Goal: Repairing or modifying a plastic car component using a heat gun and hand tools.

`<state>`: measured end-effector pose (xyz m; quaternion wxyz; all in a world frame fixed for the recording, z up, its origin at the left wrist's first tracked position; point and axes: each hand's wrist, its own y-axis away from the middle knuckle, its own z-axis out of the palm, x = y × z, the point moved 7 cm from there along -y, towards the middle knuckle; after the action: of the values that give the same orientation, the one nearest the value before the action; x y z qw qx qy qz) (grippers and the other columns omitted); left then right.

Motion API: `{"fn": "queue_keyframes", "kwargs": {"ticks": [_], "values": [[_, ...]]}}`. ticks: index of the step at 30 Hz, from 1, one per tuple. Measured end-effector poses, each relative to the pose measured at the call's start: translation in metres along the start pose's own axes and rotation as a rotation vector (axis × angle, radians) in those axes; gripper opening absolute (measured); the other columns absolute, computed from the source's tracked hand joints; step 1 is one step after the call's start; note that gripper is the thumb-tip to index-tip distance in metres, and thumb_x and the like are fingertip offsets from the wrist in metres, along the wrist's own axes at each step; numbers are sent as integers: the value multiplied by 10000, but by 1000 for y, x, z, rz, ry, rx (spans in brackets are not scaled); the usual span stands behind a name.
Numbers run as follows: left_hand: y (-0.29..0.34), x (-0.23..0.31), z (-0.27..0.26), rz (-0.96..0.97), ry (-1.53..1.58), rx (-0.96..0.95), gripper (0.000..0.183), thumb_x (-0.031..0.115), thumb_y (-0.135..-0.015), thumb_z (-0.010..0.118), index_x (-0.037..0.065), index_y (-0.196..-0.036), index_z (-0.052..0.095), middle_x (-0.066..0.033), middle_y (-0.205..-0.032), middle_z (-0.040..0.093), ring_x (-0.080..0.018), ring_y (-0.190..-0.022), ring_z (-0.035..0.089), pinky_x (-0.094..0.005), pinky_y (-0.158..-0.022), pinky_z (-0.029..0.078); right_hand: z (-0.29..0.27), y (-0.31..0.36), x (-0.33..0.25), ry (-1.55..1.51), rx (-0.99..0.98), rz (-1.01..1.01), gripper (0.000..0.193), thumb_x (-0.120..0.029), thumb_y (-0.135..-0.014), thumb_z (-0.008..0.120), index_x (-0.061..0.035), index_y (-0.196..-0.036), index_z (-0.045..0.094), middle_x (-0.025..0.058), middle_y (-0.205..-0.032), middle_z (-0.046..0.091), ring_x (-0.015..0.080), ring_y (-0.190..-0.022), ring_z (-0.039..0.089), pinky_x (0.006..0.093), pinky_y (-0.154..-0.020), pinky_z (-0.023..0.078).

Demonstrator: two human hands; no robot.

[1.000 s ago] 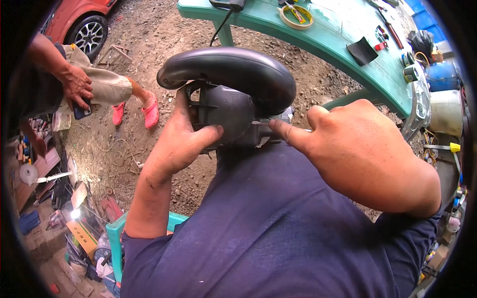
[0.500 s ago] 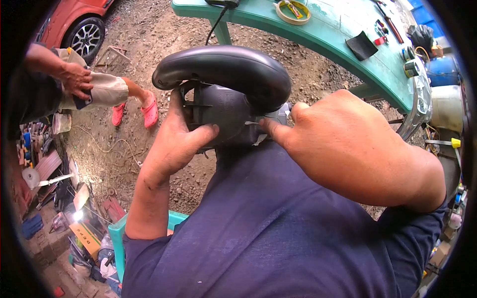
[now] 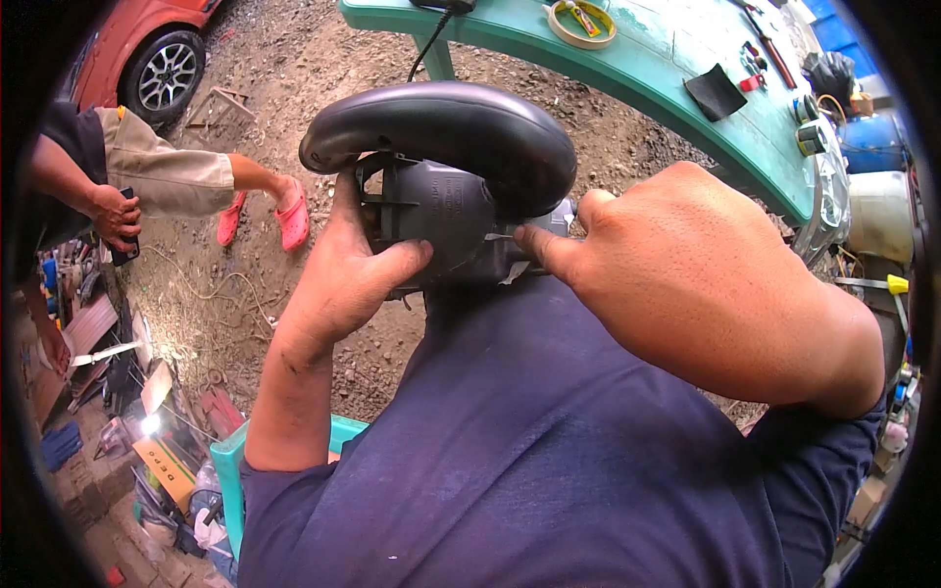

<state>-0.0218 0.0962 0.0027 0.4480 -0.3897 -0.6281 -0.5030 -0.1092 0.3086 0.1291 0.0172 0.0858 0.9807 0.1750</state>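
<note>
A black steering wheel (image 3: 441,122) with a thick padded rim rests against my lap, its dark plastic hub (image 3: 446,206) facing me. My left hand (image 3: 358,255) grips the hub's left side, thumb over the face and fingers behind the edge. At the hub's right side, my right hand (image 3: 676,274) is curled, with its index finger stretched to the plastic. A small pale thin tip (image 3: 498,237) shows just beside that fingertip. Whatever the curled fingers hold is hidden behind the hand.
Beyond the wheel stands a green table (image 3: 667,88) with a tape roll (image 3: 581,24) and a black sheet (image 3: 715,92). A person in beige shorts (image 3: 169,162) stands at left, holding a phone (image 3: 125,245). A red car (image 3: 108,39) is behind; clutter and a box (image 3: 165,473) lie lower left.
My hands and the wheel have stayed nearly in place. The person at left has shifted; the hand with the phone is lower and farther left, and another hand shows below it.
</note>
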Motion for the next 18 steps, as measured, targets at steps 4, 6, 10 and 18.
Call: {"fn": "queue_keyframes", "kwargs": {"ticks": [4,6,10,18], "values": [[3,0,2,-14,6,37,1029,157,-871,837,52,-1765,340,-164,-1581,589,-311,-1486,581,-460,-1283,442,-2,-1,-2,5,34,-45,433,-100,-988,700,-92,-1411,793,134,-1000,785,295,-830,837,421,-742,665],[1,1,3,-24,17,23,1031,155,-873,836,52,-1768,335,-167,-1588,584,-313,-1494,576,-461,-1286,440,-1,-2,1,-28,12,-18,423,-82,-984,694,-90,-1395,794,140,-943,785,321,-844,839,435,-757,665],[1,-3,-3,-13,-35,18,1115,113,-911,817,15,-1802,154,-212,-1428,665,-298,-1338,689,-423,-1127,594,-5,-8,6,-122,-1,-30,452,-52,-968,682,-96,-1403,798,160,-891,790,340,-848,838,458,-768,663],[-1,-6,0,3,-44,20,1056,119,-902,825,0,-1759,219,-213,-1411,675,-289,-1322,700,-417,-1114,603,-12,-13,4,-178,-180,72,405,-17,-938,660,-86,-1302,823,183,-883,803,360,-867,835,482,-804,667]]}}
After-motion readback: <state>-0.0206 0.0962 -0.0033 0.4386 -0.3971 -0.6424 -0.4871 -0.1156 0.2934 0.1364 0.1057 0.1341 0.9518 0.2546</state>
